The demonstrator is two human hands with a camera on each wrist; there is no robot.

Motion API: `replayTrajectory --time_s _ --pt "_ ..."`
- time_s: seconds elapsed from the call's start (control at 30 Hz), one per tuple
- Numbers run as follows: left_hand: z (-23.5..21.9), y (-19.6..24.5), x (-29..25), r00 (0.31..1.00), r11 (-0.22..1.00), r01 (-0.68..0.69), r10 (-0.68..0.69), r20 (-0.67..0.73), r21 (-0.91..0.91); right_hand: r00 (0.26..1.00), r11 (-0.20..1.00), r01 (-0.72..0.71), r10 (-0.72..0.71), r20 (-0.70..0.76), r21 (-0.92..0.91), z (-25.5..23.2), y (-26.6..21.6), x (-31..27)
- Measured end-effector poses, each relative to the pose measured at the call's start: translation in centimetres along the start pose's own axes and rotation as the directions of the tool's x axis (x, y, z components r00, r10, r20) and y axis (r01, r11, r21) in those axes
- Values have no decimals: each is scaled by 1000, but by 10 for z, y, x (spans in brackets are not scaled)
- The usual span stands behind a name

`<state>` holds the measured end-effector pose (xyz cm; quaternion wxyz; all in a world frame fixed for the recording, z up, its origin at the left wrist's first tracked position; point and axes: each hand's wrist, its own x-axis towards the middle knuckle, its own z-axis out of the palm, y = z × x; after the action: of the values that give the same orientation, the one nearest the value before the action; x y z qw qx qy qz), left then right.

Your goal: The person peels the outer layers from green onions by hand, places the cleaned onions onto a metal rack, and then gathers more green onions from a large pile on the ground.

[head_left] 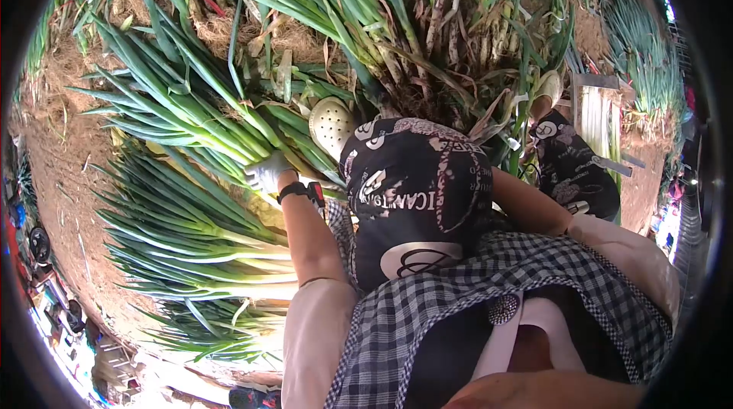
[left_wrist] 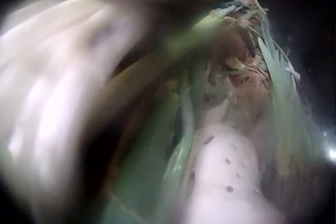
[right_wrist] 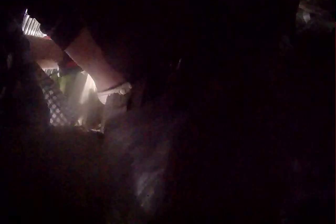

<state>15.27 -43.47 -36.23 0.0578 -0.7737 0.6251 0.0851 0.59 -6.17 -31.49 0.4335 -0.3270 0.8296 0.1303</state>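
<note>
My left hand (head_left: 267, 172), in a pale glove with a dark band at the wrist, grips a bunch of long green onions (head_left: 179, 111) around their pale stalks. Their leaves fan out toward the upper left. Blurred white stalks (left_wrist: 47, 98) fill the left side of the left wrist view, beneath the dark edge of the hand. My right forearm (head_left: 531, 199) reaches behind the raised knee in dark printed cloth, which hides the right hand. Almost all of the right wrist view is dark, apart from a lit gap showing a forearm (right_wrist: 94, 58) and checked cloth.
More green onions (head_left: 206, 256) lie in a stack below the left hand, white ends toward the body. A large unsorted clump (head_left: 450, 35) with dry roots stands ahead. A cream holed clog (head_left: 330, 127) is beside the held bunch. Bare soil (head_left: 65, 180) stretches along the left.
</note>
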Motion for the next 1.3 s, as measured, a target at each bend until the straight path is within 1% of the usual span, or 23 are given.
replayTrajectory --time_s 0.07,0.17,0.2,0.27,0.33,0.4,0.43,0.47,0.53,0.57,0.6,0.67,0.73,0.8,0.87,0.93,1.0,1.07,1.1,1.17,1.23,1.27,1.3 --pt "14 -3 12 996 998 39 -35 83 -48 1000 1000 2 -2 -8 0 1 -1 -1" --pt "5 -14 21 981 991 3 23 194 -133 1000 1000 9 -9 -20 18 2 -3 1" --pt "-7 -17 18 982 992 -3 28 189 -128 1000 1000 10 -9 -25 26 3 -4 0" --pt "-38 -16 7 946 960 13 80 316 -280 999 999 17 -15 -35 39 5 -3 2" --pt "-31 -22 12 959 951 23 66 275 -310 999 999 22 -21 -35 32 13 1 5" --pt "-24 -26 25 951 972 2 72 301 -237 1000 1000 7 -8 -26 -11 22 6 14" --pt "-21 -28 28 956 939 35 68 285 -341 1000 998 -9 8 -23 -59 20 5 15" --pt "-21 -34 32 931 911 94 63 361 -402 1000 998 -11 10 -23 -58 18 7 12" --pt "-2 -48 42 962 767 -2 176 207 -642 997 1000 -23 23 71 1 -4 -1 -5" --pt "1 -56 46 966 742 -2 174 189 -671 997 1000 -26 26 75 5 -7 -4 -8" --pt "-4 -64 46 949 649 -52 268 164 -759 999 999 -12 13 48 -29 -3 -2 -6" --pt "-24 -76 48 920 544 45 304 247 -838 1000 998 5 -4 27 -68 8 2 0" --pt "-37 -96 64 853 572 199 298 428 -796 999 997 28 -31 -31 -74 23 6 10" --pt "-39 -119 82 794 557 225 371 482 -800 995 992 43 -54 -87 -122 32 10 20" --pt "-48 -137 92 776 551 218 402 486 -805 986 984 57 -82 -144 -169 33 11 20" --pt "-80 -144 85 744 541 215 448 495 -813 996 985 80 -84 -18 -154 17 14 10" --pt "-116 -154 87 720 646 136 457 522 -751 992 986 102 -90 94 -134 -12 14 -4" --pt "-164 -161 75 736 631 116 464 493 -767 975 986 130 -107 193 -108 -46 8 -17" --pt "-190 -166 70 741 655 102 453 496 -749 978 984 144 -124 170 -106 -69 5 -23" --pt "-239 -181 54 756 654 90 446 479 -751 998 984 66 -67 2 167 -119 1 -37" --pt "-287 -190 21 780 632 63 451 433 -772 935 967 146 -66 -347 208 -158 -7 -51" --pt "-308 -192 1 804 616 26 456 383 -787 926 964 165 -78 -370 208 -176 -14 -58" --pt "-326 -193 -20 814 602 23 452 364 -798 867 938 241 -93 -489 248 -194 -24 -64"
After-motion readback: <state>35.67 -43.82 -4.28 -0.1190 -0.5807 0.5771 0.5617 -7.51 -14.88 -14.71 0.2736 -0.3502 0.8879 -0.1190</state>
